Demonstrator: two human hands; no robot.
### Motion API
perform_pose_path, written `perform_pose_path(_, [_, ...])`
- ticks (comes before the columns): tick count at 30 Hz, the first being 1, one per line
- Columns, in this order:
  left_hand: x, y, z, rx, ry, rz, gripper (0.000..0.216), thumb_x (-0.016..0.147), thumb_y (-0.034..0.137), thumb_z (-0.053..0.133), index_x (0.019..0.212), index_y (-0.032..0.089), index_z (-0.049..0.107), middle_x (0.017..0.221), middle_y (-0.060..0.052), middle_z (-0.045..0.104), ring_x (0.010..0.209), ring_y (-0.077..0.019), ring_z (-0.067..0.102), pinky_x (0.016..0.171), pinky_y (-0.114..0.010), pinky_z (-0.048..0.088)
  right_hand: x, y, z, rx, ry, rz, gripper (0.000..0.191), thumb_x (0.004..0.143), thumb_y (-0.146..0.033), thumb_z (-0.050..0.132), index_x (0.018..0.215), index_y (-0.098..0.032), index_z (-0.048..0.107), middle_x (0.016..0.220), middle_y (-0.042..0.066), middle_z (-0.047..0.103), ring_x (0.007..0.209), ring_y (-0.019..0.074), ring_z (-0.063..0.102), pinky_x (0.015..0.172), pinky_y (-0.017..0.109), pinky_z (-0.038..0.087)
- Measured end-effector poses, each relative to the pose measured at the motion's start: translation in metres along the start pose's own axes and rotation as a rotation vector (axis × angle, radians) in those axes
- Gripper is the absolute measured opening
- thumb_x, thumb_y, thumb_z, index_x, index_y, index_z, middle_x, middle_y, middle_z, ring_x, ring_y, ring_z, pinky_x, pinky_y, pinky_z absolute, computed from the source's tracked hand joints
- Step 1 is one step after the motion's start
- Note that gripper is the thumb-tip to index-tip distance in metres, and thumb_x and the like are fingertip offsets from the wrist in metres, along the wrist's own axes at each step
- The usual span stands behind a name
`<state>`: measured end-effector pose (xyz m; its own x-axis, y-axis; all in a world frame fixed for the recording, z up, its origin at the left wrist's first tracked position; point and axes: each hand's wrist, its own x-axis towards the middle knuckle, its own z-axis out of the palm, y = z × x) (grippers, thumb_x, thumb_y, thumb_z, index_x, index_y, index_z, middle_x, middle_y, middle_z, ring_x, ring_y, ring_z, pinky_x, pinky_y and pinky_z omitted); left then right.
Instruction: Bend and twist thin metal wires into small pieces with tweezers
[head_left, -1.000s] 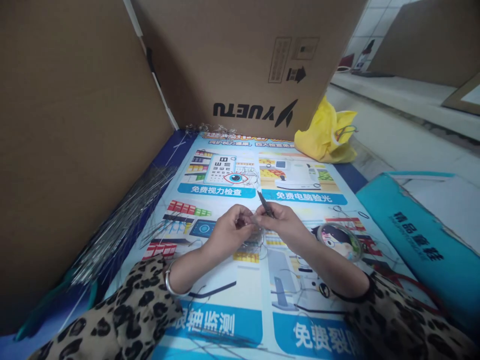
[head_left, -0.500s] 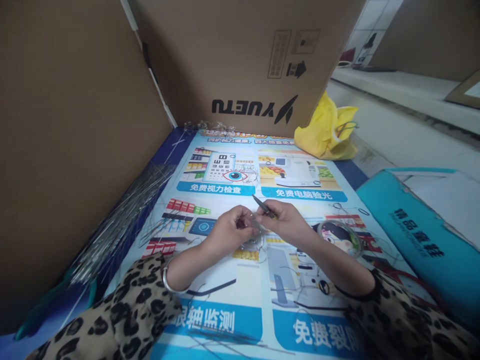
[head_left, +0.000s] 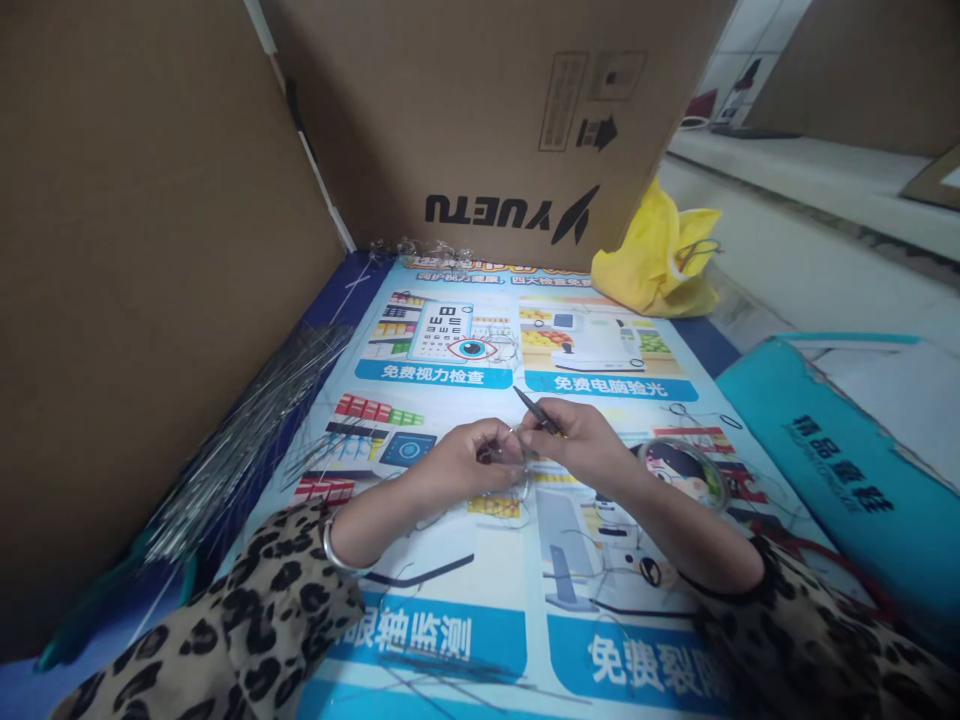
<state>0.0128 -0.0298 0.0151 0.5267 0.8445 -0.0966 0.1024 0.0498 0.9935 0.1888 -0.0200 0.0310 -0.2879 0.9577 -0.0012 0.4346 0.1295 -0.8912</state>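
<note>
**Close work on a small wire piece**

Seen from my head camera, my left hand (head_left: 465, 462) pinches a small wire piece (head_left: 508, 468) over the printed poster (head_left: 450, 560), fingers closed tight. My right hand (head_left: 581, 445) is closed around a thin dark tool (head_left: 537, 410), its tip at the piece. A slip could, I judge, flick it among the loose wires (head_left: 247, 440) at left.

Cardboard-walled corner over a printed poster

The space is closed in by a brown cardboard panel (head_left: 135, 250) and a "YUETU" carton (head_left: 480, 120); a pale tiled floor (head_left: 810, 270) is seen at right, evenly lit.
</note>
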Motion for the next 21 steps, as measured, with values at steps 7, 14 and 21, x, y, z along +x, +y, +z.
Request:
perform_pose_path(7, [0.0013,-0.0035,0.0017,-0.186,-0.016,-0.005,0.021,0.065,0.025,0.068,0.075,0.014,0.053,0.077,-0.002,0.059,0.07,-0.0095,0.054,0.067,-0.023,0.04,0.0005,0.0033,0.0006,0.046,-0.034,0.008,0.008,0.07,-0.026,0.054,0.068,-0.019,0.054,0.058,-0.004,0.05,0.056,0.0101,0.044,0.053,0.023,0.035])
perform_pose_path(14, [0.0023,-0.0055,0.0009,-0.151,0.009,-0.003,0.023,0.067,0.029,0.067,0.074,0.014,0.052,0.073,-0.001,0.06,0.065,-0.009,0.054,0.062,-0.023,0.04,-0.0001,0.0029,0.0006,-0.004,-0.016,0.0,0.01,0.069,-0.028,0.055,0.067,-0.019,0.054,0.059,-0.004,0.048,0.057,0.0101,0.043,0.054,0.023,0.035])
perform_pose_path(21, [0.0014,-0.0062,0.0001,-0.115,-0.002,0.0,0.023,0.066,0.027,0.067,0.075,0.014,0.052,0.073,-0.001,0.059,0.067,-0.0097,0.055,0.063,-0.023,0.041,-0.0005,0.003,0.0016,0.0,-0.025,0.011,0.01,0.07,-0.029,0.055,0.068,-0.018,0.054,0.058,-0.004,0.048,0.057,0.0099,0.042,0.053,0.022,0.034])
